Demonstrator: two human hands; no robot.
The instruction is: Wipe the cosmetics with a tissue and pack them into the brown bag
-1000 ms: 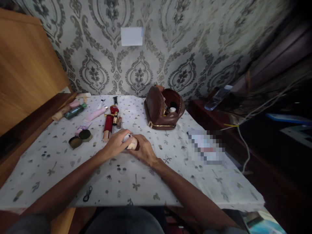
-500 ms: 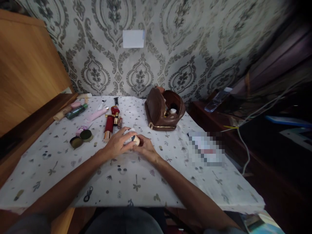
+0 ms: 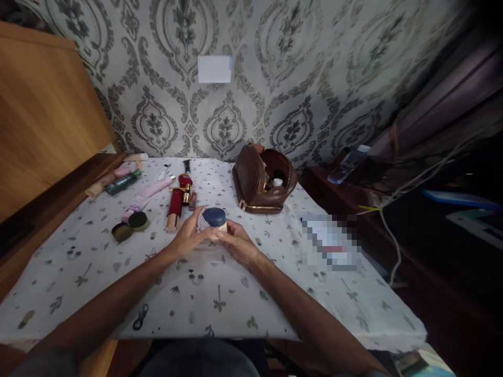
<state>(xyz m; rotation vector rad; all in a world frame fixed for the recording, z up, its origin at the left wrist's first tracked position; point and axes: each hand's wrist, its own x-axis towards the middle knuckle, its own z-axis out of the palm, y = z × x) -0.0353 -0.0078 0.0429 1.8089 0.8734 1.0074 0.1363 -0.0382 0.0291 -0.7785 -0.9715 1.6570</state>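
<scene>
Between my two hands is a small jar with a dark blue lid [image 3: 214, 215] and a pale lower part. My left hand [image 3: 189, 236] is closed round its left side, with a crumpled white wipe or cloth [image 3: 201, 222] between palm and jar. My right hand [image 3: 240, 245] grips the jar from the right, thumb across the front. Just beyond the left hand lie a red bottle with a gold end [image 3: 174, 209] and a round red container [image 3: 185, 180]. An unzipped brown leather bag [image 3: 257, 188] stands behind the right hand, with a white-capped item [image 3: 277, 182] inside.
On the left of the patterned tablecloth [image 3: 220, 283] sit an open round compact [image 3: 138, 221], a pink tube [image 3: 157, 186] and a green bottle [image 3: 123, 181]. A blurred-out flat object [image 3: 332, 243] lies at right. A clear bottle [image 3: 348, 165] rests on the dark furniture beyond.
The jar has been turned so its dark blue lid now faces up toward me. The left fingers have moved off its top, and both hands still hold it.
</scene>
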